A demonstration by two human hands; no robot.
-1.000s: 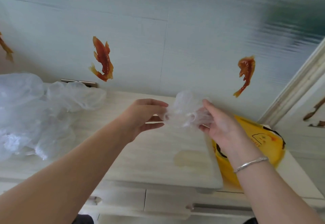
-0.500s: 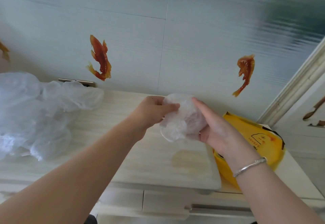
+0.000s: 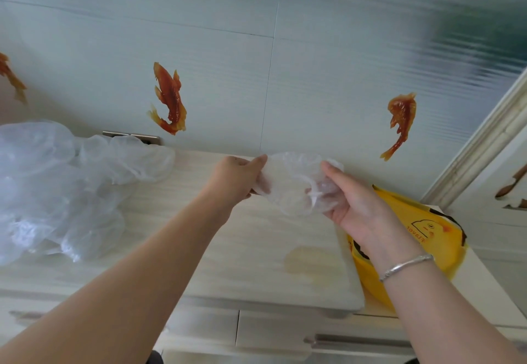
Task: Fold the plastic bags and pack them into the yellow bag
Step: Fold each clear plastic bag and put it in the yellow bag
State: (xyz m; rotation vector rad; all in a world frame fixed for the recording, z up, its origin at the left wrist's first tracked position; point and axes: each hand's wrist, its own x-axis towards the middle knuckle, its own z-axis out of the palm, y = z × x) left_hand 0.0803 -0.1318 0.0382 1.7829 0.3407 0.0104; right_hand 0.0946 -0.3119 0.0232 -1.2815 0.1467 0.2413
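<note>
Both my hands hold a small clear plastic bag (image 3: 293,186) in the air above the pale wooden counter (image 3: 228,249). My left hand (image 3: 236,178) pinches its left end between thumb and fingers. My right hand (image 3: 350,203) cups the bunched right end, palm up, fingers curled under the plastic. The yellow bag (image 3: 433,235) with a printed duck lies low on the right, partly hidden behind my right wrist. A loose heap of clear plastic bags (image 3: 57,186) lies on the counter's left side.
A tiled wall with orange fish stickers (image 3: 169,98) stands right behind the counter. A wall socket (image 3: 131,136) sits behind the heap. Drawers with a metal handle (image 3: 356,341) run below the counter's front edge. A door frame (image 3: 479,141) rises on the right.
The small bag was a tight bunch between my hands; now it is drawn out sideways, with my left hand shifted left and my right palm turned up under it.
</note>
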